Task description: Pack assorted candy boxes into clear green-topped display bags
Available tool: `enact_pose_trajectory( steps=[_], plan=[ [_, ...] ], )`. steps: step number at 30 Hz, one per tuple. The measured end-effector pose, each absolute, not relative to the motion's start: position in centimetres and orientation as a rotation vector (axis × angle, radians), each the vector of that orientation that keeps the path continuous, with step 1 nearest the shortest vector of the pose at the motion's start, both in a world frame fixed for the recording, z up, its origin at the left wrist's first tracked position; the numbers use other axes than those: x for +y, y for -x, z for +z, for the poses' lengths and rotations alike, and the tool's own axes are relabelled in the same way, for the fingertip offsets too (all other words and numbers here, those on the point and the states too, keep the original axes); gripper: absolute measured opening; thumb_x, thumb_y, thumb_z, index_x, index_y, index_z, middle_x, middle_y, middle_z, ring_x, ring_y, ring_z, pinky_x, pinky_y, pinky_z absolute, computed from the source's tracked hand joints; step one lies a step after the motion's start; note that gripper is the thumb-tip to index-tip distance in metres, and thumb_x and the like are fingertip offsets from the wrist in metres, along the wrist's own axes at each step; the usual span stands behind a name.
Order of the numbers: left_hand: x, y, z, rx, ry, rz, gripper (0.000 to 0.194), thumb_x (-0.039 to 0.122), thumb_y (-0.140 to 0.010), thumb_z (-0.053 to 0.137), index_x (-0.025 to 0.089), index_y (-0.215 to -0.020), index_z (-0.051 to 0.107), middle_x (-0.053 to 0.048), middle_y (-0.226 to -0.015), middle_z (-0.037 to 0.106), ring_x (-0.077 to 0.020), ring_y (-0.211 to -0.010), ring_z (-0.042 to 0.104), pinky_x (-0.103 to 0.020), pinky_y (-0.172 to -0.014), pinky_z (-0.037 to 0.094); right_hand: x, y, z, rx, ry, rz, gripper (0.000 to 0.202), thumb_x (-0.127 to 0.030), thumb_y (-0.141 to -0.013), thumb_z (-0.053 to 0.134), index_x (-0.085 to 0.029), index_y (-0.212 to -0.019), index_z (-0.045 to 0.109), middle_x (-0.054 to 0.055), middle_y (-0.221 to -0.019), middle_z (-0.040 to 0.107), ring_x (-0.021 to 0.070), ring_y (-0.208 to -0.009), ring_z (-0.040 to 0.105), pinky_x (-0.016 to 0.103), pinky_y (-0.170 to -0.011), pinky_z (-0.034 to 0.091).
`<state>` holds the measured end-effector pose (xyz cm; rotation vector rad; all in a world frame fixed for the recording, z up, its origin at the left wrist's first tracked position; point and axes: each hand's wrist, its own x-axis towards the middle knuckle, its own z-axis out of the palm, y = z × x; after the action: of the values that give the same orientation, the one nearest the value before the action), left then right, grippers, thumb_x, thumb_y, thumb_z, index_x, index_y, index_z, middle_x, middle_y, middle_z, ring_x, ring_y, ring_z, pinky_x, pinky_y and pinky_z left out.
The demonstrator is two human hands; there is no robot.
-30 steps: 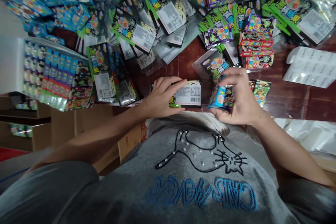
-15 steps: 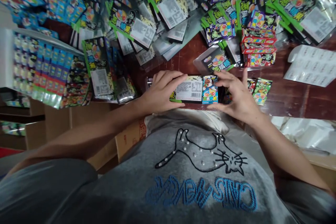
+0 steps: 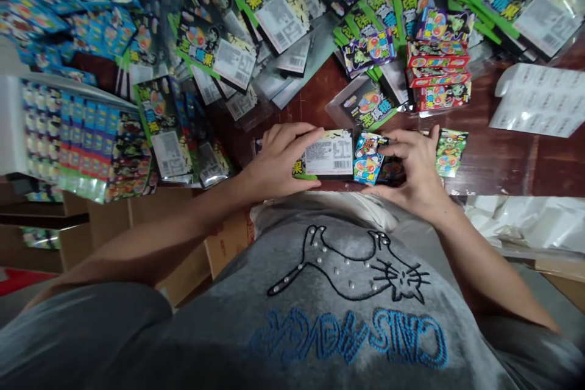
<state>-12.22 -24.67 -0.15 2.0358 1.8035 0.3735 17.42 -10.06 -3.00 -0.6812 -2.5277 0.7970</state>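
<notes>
Blue packet (image 3: 368, 159) between 2 hands

Table (image 3: 516, 161): dark reddish brown. Shirt (image 3: 219, 323): grey, black cat outline, blue lettering. Small packet (image 3: 368, 158): blue, multicoloured print. Card (image 3: 329, 154): white label panel, black and green edging, cream strip with black marks. Stacked boxes (image 3: 439, 76): red and purple, multicoloured print. Blister sheet (image 3: 539, 100): silvery white, rows of repeated grey print.
</notes>
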Motion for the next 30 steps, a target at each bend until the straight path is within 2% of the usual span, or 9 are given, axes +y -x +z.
enact_pose_trajectory(
  steps=[3, 6, 10, 12, 14, 17, 19, 23, 30],
  plan=[
    [-24.5, 12.2, -0.3, 1.725, -2.076, 0.36, 0.093, 0.05, -0.089, 0.081, 0.026, -0.167, 0.035, -0.016, -0.156, 0.052, -0.0368, -0.14, 0.051, -0.054, -0.12, 0.038, -10.9, -17.6, -3.0, -2.578, 0.579, 0.84, 0.061, -0.068, -0.094, 0.069, -0.032, -0.141, 0.056, 0.012, -0.152, 0.067, 0.0371, -0.143, 0.059, 0.072, -0.133, 0.009],
    [-24.5, 12.0, -0.7, 1.638, -2.128, 0.353, 0.09, 0.053, -0.093, 0.077, 0.025, -0.167, 0.034, -0.017, -0.156, 0.053, -0.0356, -0.14, 0.051, -0.052, -0.118, 0.039, -11.7, -17.5, -3.0, -2.672, 0.54, 0.796, 0.076, -0.07, -0.096, 0.065, -0.032, -0.158, 0.046, 0.013, -0.159, 0.063, 0.0394, -0.154, 0.05, 0.076, -0.133, 0.001],
    [-24.5, 11.5, -1.6, 1.69, -2.12, 0.297, 0.093, 0.058, -0.092, 0.077, 0.025, -0.168, 0.035, -0.018, -0.155, 0.054, -0.0379, -0.138, 0.05, -0.053, -0.115, 0.04, -11.0, -18.6, -2.9, -2.853, 0.457, 0.645, 0.105, -0.082, -0.093, 0.056, -0.032, -0.176, 0.015, 0.016, -0.174, 0.042, 0.0451, -0.164, 0.033, 0.086, -0.127, 0.005],
    [-24.3, 11.3, -1.9, 1.741, -2.1, 0.244, 0.095, 0.057, -0.089, 0.08, 0.025, -0.167, 0.037, -0.018, -0.155, 0.054, -0.0404, -0.138, 0.049, -0.055, -0.115, 0.039, -9.3, -19.9, -2.8, -2.902, 0.486, 0.482, 0.108, -0.084, -0.091, 0.057, -0.035, -0.176, 0.013, 0.016, -0.18, 0.029, 0.0495, -0.166, 0.025, 0.089, -0.124, 0.005],
    [-24.0, 11.0, -2.1, 1.749, -2.093, 0.218, 0.096, 0.055, -0.087, 0.082, 0.024, -0.167, 0.038, -0.019, -0.155, 0.054, -0.0416, -0.138, 0.048, -0.056, -0.115, 0.037, -7.2, -21.2, -3.1, -2.923, 0.504, 0.361, 0.104, -0.082, -0.091, 0.06, -0.037, -0.175, 0.02, 0.015, -0.181, 0.025, 0.0507, -0.165, 0.025, 0.085, -0.125, 0.011],
    [-23.6, 10.7, -2.3, 1.735, -2.109, 0.212, 0.095, 0.055, -0.088, 0.081, 0.021, -0.166, 0.039, -0.019, -0.156, 0.053, -0.0408, -0.138, 0.048, -0.054, -0.115, 0.036, -4.9, -22.2, -4.2, -2.96, 0.399, 0.356, 0.091, -0.08, -0.094, 0.059, -0.036, -0.171, 0.036, 0.012, -0.172, 0.047, 0.0461, -0.154, 0.045, 0.073, -0.122, 0.031],
    [-23.4, 10.6, -2.4, 1.739, -2.114, 0.21, 0.095, 0.056, -0.088, 0.081, 0.021, -0.165, 0.04, -0.019, -0.156, 0.054, -0.0399, -0.138, 0.049, -0.052, -0.114, 0.036, -4.3, -22.2, -4.9, -2.96, 0.35, 0.369, 0.088, -0.081, -0.094, 0.057, -0.034, -0.168, 0.043, 0.01, -0.162, 0.06, 0.043, -0.143, 0.054, 0.067, -0.116, 0.038],
    [-23.3, 10.5, -2.5, 1.737, -2.088, 0.21, 0.096, 0.058, -0.087, 0.08, 0.023, -0.166, 0.039, -0.017, -0.156, 0.054, -0.0394, -0.137, 0.049, -0.052, -0.113, 0.036, -4.4, -21.7, -5.3, -2.939, 0.301, 0.397, 0.094, -0.087, -0.09, 0.057, -0.033, -0.165, 0.047, 0.01, -0.159, 0.064, 0.0422, -0.14, 0.054, 0.064, -0.112, 0.037],
    [-23.3, 10.6, -2.4, 1.721, -2.099, 0.225, 0.089, 0.06, -0.091, 0.077, 0.021, -0.164, 0.043, -0.018, -0.154, 0.056, -0.036, -0.137, 0.051, -0.049, -0.112, 0.037, -4.3, -21.5, -4.1, -2.862, 0.188, 0.534, 0.078, -0.075, -0.097, 0.061, -0.03, -0.16, 0.053, 0.008, -0.154, 0.068, 0.034, -0.133, 0.059, 0.049, -0.103, 0.042]
  ],
)
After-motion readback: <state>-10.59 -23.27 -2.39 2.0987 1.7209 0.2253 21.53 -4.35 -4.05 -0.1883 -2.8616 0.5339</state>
